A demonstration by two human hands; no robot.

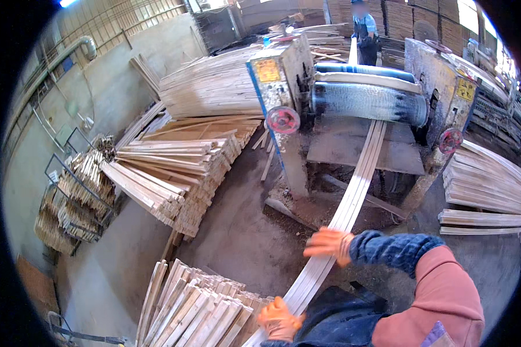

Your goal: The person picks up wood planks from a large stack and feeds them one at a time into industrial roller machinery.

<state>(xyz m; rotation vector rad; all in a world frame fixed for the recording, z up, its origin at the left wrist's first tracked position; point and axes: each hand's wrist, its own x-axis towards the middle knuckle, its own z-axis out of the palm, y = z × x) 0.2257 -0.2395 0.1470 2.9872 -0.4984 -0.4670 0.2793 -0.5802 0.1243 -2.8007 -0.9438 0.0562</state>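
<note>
Several long pale wooden strips lie side by side, running from beside my body up to the roller machine. Their far ends meet the machine just beneath its wide lower roller. My left hand, in an orange glove, is closed at the left edge of the strips near their close end; its fingers are partly hidden. Farther along, my right hand, gloved in orange too, reaches across the strips with its fingers stretched out to the left. Whether its palm presses on the wood cannot be made out.
Stacked strips stand near left, with a larger pile behind. More strips lie at right. Red handwheels stick out from the machine's posts. Behind the rollers stands another person. A metal rack holds bundles at far left.
</note>
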